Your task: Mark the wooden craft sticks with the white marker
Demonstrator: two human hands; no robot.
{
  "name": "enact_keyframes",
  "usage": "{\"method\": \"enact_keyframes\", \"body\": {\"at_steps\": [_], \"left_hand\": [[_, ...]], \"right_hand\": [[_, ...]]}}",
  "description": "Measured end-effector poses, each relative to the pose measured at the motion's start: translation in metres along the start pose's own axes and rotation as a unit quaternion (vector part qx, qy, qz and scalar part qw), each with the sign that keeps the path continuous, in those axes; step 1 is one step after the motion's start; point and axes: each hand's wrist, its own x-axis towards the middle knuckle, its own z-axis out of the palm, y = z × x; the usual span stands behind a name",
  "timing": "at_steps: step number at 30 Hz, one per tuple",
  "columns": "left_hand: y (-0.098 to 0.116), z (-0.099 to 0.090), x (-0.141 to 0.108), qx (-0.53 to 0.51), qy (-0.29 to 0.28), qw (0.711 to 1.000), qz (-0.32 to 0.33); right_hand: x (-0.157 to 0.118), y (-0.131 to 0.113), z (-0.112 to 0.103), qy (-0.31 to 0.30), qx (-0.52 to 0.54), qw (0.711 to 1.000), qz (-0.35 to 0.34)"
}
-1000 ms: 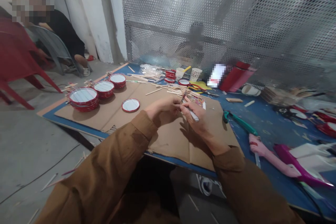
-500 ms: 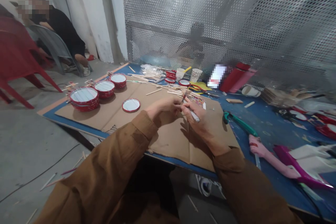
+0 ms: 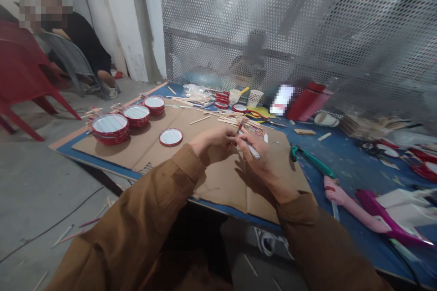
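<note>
My left hand (image 3: pixel 223 140) and my right hand (image 3: pixel 254 148) meet above a sheet of brown cardboard (image 3: pixel 218 182), fingers closed and touching. A slim white-handled tool (image 3: pixel 253 151) lies in my right hand's grip; its tip is hidden. Between the fingertips rises a short reddish-brown stick (image 3: pixel 241 123), pinched by my left hand; its lower end is hidden. Behind the hands spreads a pile of thin wooden sticks (image 3: pixel 232 119). To the left lies a flat red-rimmed white disc (image 3: pixel 170 137), with red drum-like tins (image 3: pixel 109 127) standing beyond it.
On the blue table (image 3: pixel 344 154), to the right, lie a teal-handled tool (image 3: pixel 312 161) and a pink and purple glue gun (image 3: pixel 358 211). A red bottle (image 3: pixel 303 102), a phone (image 3: pixel 282 99) and paper cups (image 3: pixel 255 97) stand along the perforated metal panel (image 3: pixel 307 32). A person (image 3: pixel 85 41) sits at far left.
</note>
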Motion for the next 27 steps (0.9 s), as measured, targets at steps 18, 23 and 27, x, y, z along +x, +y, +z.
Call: {"method": "enact_keyframes", "body": {"at_steps": [18, 23, 27], "left_hand": [[-0.001, 0.004, -0.003, -0.024, 0.017, 1.000, -0.002], [-0.003, 0.002, -0.002, -0.015, 0.006, 1.000, -0.015], [-0.002, 0.002, -0.001, -0.012, 0.006, 1.000, -0.016]], "right_hand": [[0.000, -0.006, -0.001, -0.018, 0.005, 1.000, 0.000], [0.001, -0.010, -0.003, -0.014, 0.008, 1.000, 0.000], [0.001, -0.010, -0.003, -0.014, 0.008, 1.000, 0.001]]}}
